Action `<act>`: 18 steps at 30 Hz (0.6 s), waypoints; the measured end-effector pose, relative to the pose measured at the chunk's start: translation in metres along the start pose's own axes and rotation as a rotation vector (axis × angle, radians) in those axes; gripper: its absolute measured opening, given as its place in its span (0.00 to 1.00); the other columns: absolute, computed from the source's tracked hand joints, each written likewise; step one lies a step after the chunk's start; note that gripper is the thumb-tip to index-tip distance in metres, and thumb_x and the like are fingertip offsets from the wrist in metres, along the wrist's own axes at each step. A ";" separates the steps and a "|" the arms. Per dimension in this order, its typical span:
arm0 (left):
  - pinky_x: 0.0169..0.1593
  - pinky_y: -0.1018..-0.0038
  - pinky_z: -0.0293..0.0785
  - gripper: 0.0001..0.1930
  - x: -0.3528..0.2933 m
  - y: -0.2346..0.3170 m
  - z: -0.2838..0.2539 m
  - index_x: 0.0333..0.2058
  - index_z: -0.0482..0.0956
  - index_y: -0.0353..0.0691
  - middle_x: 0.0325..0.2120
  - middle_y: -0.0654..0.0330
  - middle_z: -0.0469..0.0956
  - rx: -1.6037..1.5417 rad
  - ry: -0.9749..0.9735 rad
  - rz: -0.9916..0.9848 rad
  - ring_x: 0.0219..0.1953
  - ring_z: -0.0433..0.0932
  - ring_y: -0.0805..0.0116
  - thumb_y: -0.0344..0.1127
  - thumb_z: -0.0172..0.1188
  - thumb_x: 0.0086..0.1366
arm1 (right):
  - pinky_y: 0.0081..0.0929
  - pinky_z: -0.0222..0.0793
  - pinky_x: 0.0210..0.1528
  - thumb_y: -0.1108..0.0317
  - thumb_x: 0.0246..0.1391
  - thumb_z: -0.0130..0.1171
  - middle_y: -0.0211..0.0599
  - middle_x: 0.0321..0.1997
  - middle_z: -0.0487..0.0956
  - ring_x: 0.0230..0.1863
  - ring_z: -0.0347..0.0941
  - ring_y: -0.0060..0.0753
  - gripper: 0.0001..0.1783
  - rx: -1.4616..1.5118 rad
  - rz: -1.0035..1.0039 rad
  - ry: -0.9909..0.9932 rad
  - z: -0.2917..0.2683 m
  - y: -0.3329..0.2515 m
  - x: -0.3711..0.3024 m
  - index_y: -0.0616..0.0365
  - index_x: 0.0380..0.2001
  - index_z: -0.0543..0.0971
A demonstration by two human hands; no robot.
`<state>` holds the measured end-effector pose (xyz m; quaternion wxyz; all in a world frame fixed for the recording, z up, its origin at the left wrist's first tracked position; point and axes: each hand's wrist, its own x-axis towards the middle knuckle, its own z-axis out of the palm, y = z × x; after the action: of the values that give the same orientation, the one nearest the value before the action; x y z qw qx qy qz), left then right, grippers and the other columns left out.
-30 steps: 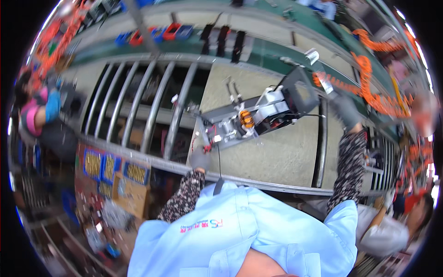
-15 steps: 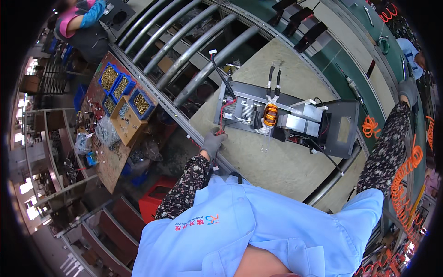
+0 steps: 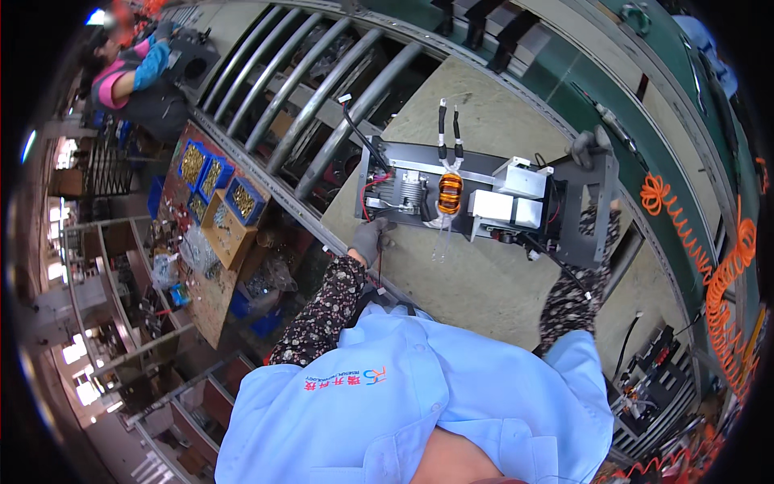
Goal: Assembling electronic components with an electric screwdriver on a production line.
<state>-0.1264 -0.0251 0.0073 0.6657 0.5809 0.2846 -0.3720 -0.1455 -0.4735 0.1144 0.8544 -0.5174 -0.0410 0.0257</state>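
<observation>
Currently, the metal chassis sits over the pale bench; the right hand grasps its far right corner, while the left hand curls its fingers beside its near edge, grip unclear.

The roller conveyor carries a pale board, and directly on that board lies a dark chassis.

Bright windows glow far left; shelving racks nearby; green bench upper right.
</observation>
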 end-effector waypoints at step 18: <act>0.29 0.72 0.67 0.09 -0.002 0.013 0.047 0.34 0.70 0.44 0.27 0.62 0.75 -0.149 -0.291 -0.189 0.13 0.62 0.77 0.38 0.45 0.58 | 0.21 0.48 0.19 0.54 0.57 0.34 0.27 0.07 0.56 0.09 0.49 0.21 0.25 0.131 -0.372 0.494 0.029 0.009 -0.117 0.55 0.11 0.63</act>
<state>-0.1194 -0.0701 0.0240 0.7033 0.4405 0.2653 -0.4909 -0.2647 -0.4540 0.1150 0.8602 -0.4353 0.0756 -0.2547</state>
